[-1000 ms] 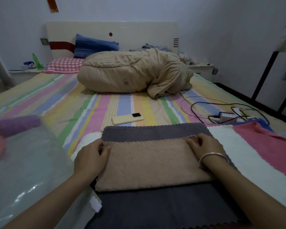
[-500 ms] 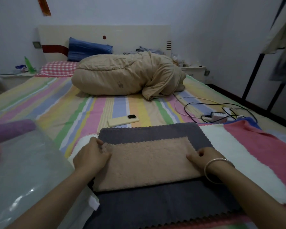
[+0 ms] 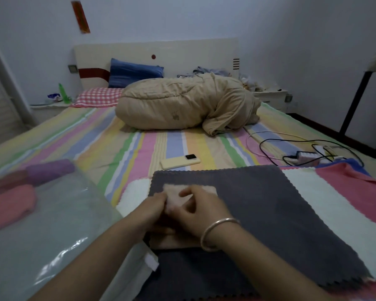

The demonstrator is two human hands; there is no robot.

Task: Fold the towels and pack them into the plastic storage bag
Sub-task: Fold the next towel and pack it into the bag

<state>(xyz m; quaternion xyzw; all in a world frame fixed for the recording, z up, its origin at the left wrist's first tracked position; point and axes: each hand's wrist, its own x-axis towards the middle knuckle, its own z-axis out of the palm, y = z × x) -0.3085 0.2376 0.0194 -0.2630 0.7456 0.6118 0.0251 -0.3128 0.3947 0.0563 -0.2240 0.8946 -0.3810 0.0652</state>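
The bed (image 3: 96, 135), under a striped sheet, fills the view, its near corners cut off by the frame. At 12 o'clock lies one rolled tan duvet (image 3: 182, 105), with two pillows behind it, one blue (image 3: 135, 71) and one pink-checked (image 3: 98, 98).

At 8 o'clock the clear plastic storage bag (image 3: 52, 224) spreads across the bed, its lower edge out of frame. Through its film three rolled towels show dimly: a purple one (image 3: 50, 170), a pink one (image 3: 9, 205), and a darker reddish one (image 3: 7, 181) that is hard to make out.

At 5 o'clock one dark grey towel (image 3: 269, 213) with a zigzag edge lies flat over a white towel (image 3: 334, 205), a pink towel (image 3: 352, 179) and a sliver of blue cloth (image 3: 354, 165).

On the grey towel, at 6 o'clock, the beige towel (image 3: 191, 192) is folded small and is mostly hidden by both hands. The left hand (image 3: 150, 211) pinches its left edge with curled fingers. The right hand (image 3: 202, 211), a silver bangle (image 3: 215, 231) on its wrist, rests on it, motion-blurred; whether its fingers grip, I cannot tell.

One cream phone (image 3: 179, 162) lies at 12 o'clock of the towels, and tangled cables (image 3: 302, 148) lie at 2 o'clock.
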